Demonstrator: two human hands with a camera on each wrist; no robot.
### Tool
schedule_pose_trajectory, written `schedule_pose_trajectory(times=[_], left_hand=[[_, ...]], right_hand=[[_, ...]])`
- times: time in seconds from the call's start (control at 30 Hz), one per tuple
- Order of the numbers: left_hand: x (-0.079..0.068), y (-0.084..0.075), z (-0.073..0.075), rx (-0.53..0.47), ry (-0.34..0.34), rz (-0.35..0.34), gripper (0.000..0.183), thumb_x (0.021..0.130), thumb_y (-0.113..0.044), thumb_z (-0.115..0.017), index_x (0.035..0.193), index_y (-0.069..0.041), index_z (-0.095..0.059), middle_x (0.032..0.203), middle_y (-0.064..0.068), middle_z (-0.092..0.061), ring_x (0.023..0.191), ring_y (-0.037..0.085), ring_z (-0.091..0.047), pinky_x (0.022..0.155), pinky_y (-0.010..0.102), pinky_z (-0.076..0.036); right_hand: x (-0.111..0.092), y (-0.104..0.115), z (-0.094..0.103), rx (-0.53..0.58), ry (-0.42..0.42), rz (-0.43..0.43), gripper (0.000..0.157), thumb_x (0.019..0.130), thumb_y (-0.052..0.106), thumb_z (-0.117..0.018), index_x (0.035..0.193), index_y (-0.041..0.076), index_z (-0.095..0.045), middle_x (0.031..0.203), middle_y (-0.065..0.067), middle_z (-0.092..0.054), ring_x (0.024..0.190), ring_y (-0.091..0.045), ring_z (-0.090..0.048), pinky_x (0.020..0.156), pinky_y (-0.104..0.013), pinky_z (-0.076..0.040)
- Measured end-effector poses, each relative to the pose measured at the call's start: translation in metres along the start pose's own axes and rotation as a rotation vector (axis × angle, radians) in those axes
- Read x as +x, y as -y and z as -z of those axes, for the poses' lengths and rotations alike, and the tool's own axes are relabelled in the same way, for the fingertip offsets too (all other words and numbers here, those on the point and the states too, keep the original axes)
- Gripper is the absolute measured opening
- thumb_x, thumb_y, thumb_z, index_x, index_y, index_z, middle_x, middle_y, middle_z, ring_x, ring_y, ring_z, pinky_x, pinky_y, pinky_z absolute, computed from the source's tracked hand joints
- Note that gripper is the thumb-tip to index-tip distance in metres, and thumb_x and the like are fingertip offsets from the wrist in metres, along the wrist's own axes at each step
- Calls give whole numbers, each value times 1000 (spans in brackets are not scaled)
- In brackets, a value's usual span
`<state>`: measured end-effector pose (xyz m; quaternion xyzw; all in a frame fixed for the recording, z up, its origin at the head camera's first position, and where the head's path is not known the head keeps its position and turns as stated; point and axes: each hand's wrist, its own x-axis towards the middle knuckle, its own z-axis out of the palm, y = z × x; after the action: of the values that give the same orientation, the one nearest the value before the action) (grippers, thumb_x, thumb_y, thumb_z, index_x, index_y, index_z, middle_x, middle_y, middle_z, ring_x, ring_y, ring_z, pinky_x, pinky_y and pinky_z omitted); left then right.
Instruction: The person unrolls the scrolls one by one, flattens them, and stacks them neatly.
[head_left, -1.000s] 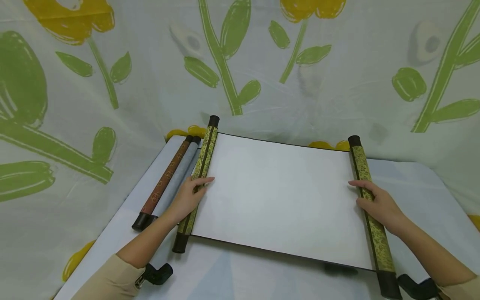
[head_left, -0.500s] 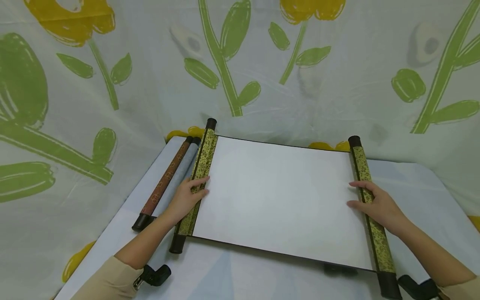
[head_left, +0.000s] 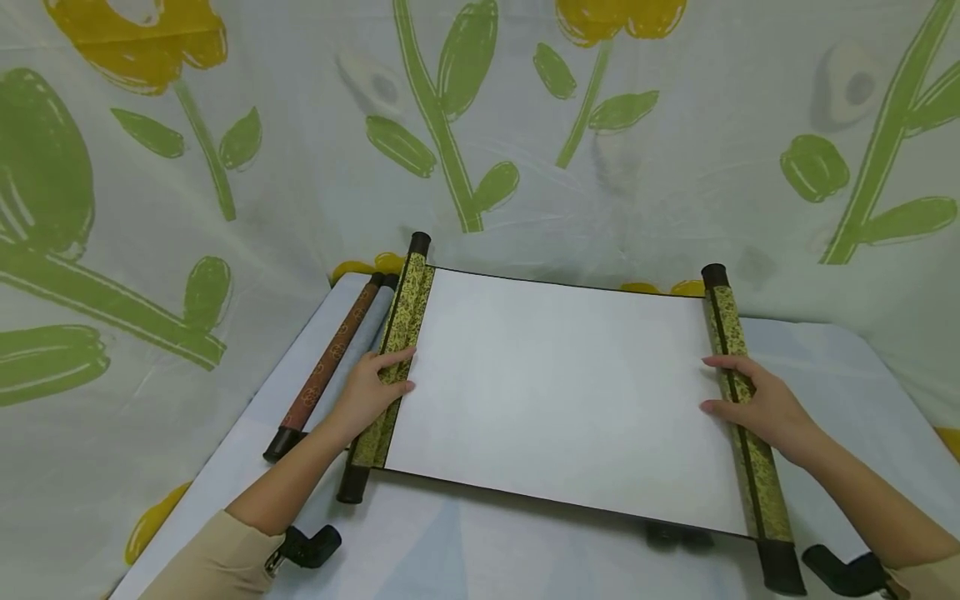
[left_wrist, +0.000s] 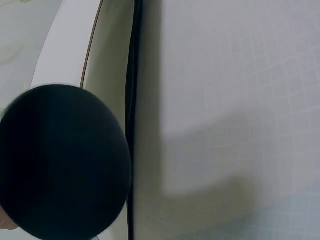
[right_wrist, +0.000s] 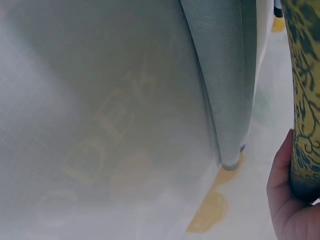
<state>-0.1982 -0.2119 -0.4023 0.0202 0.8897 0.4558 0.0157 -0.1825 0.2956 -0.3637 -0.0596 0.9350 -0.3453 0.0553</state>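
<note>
A hanging scroll (head_left: 562,400) with a blank white sheet is spread between two yellow-and-black patterned rollers with dark end caps. My left hand (head_left: 367,396) grips the left roller (head_left: 367,446), its thumb and a finger reaching over the front onto the sheet's edge. On the other side, my right hand (head_left: 768,408) holds the right roller (head_left: 768,483) the same way. In the left wrist view a dark round end cap (left_wrist: 65,165) covers much of the scene. The right wrist view catches the patterned roller (right_wrist: 306,95) with my right hand (right_wrist: 290,200) around it.
Left of the scroll, a brown patterned rolled scroll (head_left: 330,358) lies on the white-covered table (head_left: 225,475), beside a pale grey-blue roll (head_left: 358,333). Small dark round things (head_left: 678,537) show under the scroll's lower edge. A flower-printed cloth (head_left: 300,150) hangs behind.
The left roller has shifted slightly left and turned, showing more of its patterned band. The right roller has risen a little and moved slightly right, and the right thumb has slid toward the sheet.
</note>
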Motion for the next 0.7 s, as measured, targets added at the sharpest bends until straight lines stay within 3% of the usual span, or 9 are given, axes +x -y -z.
schedule_pose_trajectory(times=[0.1, 0.2, 0.27, 0.33, 0.43, 0.5, 0.6, 0.7], left_hand=[[-1, 0, 1, 7, -4, -8, 54, 86, -12, -69, 137, -18, -53, 147, 33, -23, 134, 52, -23, 86, 54, -44], [-2, 0, 2, 4, -10, -15, 52, 87, -11, -67, 136, -17, -53, 146, 33, -24, 131, 51, -29, 70, 41, -46], [-2, 1, 3, 1, -10, -20, 51, 88, -9, -65, 137, -16, -52, 146, 33, -24, 115, 49, -46, 58, 35, -41], [-3, 2, 4, -1, -11, -24, 49, 89, -8, -63, 137, -16, -52, 146, 34, -23, 105, 47, -53, 52, 32, -36], [-3, 4, 7, 24, -11, -42, 48, 91, -8, -61, 137, -14, -52, 146, 36, -22, 104, 48, -54, 52, 33, -36], [-3, 5, 8, 44, -15, -56, 47, 92, -8, -60, 137, -14, -52, 146, 37, -21, 112, 50, -51, 54, 33, -37], [-4, 6, 9, 49, -17, -70, 45, 93, -9, -58, 137, -13, -51, 145, 39, -20, 68, 35, -59, 48, 28, -34], [-5, 7, 9, 44, -19, -74, 44, 94, -9, -57, 137, -12, -51, 145, 40, -19, 41, 14, -33, 42, 25, -29]], right_hand=[[-1, -1, 1, 16, 4, 23, 68, 89, 26, -66, 143, 2, -33, 148, -34, -19, 133, -57, -13, 92, -70, -24], [-2, -3, 1, 38, 11, 59, 61, 93, 20, -60, 142, -1, -31, 147, -35, -21, 133, -57, -11, 93, -71, -22], [-3, -5, 2, 57, 12, 87, 55, 96, 15, -55, 142, -3, -31, 146, -35, -22, 133, -57, -11, 93, -72, -20], [-4, -6, 2, 65, 13, 112, 50, 98, 12, -50, 141, -4, -32, 145, -35, -23, 132, -57, -12, 92, -72, -21], [-5, -9, 4, 66, 21, 142, 45, 100, 10, -43, 140, -5, -32, 145, -34, -24, 131, -57, -14, 90, -70, -23], [-6, -10, 4, 44, 22, 156, 44, 100, 10, -40, 141, -4, -31, 145, -34, -25, 130, -54, -21, 87, -64, -29], [-7, -11, 5, 17, 24, 161, 44, 101, 10, -37, 142, -4, -29, 145, -34, -25, 126, -50, -26, 81, -55, -32], [-8, -11, 5, 9, 19, 118, 48, 101, 17, -43, 142, -2, -29, 145, -34, -24, 126, -50, -26, 80, -56, -34]])
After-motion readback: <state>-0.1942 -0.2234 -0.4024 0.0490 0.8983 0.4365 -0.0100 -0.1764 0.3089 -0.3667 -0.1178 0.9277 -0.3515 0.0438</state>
